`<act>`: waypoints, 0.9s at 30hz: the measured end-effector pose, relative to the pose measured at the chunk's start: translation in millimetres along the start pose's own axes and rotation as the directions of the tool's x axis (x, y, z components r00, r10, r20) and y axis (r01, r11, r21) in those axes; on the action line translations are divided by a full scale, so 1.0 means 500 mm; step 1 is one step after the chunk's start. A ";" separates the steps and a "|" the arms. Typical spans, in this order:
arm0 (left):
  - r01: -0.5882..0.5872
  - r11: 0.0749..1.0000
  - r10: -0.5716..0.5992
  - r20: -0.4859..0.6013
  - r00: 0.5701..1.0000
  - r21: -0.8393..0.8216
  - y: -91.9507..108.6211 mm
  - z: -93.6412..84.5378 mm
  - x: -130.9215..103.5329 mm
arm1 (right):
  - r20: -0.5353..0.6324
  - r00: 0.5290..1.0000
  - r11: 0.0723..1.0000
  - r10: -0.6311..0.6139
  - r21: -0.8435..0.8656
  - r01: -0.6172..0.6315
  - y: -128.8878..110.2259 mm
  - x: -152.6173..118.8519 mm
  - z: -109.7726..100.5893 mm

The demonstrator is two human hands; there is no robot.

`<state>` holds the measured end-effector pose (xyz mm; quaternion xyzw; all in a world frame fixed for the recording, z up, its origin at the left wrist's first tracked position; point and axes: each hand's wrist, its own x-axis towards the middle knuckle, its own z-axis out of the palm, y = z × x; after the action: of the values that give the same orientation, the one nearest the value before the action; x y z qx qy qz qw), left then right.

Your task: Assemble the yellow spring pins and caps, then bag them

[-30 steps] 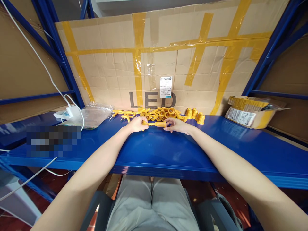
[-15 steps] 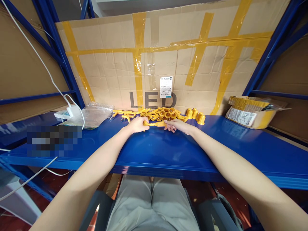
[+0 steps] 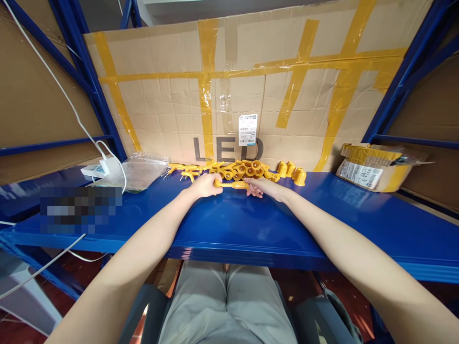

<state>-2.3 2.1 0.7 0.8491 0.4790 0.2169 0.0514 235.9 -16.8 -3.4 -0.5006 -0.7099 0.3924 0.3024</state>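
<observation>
A yellow plastic piece point(image 3: 234, 185) spans the gap between my two hands, just above the blue shelf. Its left end is gripped by my left hand point(image 3: 207, 185), fingers curled round it. The fingers of my right hand point(image 3: 258, 187) pinch the other end. Behind my hands is a pile of yellow cone-ended parts point(image 3: 247, 170). Further left are yellow forked parts point(image 3: 187, 175) with thin metal coils. Several yellow caps point(image 3: 300, 176) stand to the right of the pile.
The blue shelf point(image 3: 229, 224) meets a taped cardboard sheet point(image 3: 165, 110) at the back. An open carton point(image 3: 371, 167) sits right; a plastic bag point(image 3: 141, 169), a white adapter with cable point(image 3: 110, 166) and a blurred dark object point(image 3: 81, 208) lie left.
</observation>
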 end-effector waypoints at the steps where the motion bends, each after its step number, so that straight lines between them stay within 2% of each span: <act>1: -0.004 1.000 0.004 0.000 1.000 0.007 0.000 0.000 0.000 | 0.000 1.000 1.000 -0.002 -0.007 0.002 0.000 0.000 0.000; 18: -0.016 1.000 0.016 -0.004 1.000 0.017 -0.007 0.000 0.003 | 0.034 0.999 0.997 -0.035 -0.060 0.037 0.009 0.002 -0.009; 27: -0.012 1.000 0.012 -0.018 1.000 0.007 -0.007 0.000 0.001 | 0.040 0.999 0.999 -0.032 -0.018 0.033 0.007 -0.001 -0.009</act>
<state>-4.6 4.4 0.0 0.8502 0.4749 0.2232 0.0427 241.3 -15.5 -4.4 -0.4837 -0.7275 0.3909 0.2898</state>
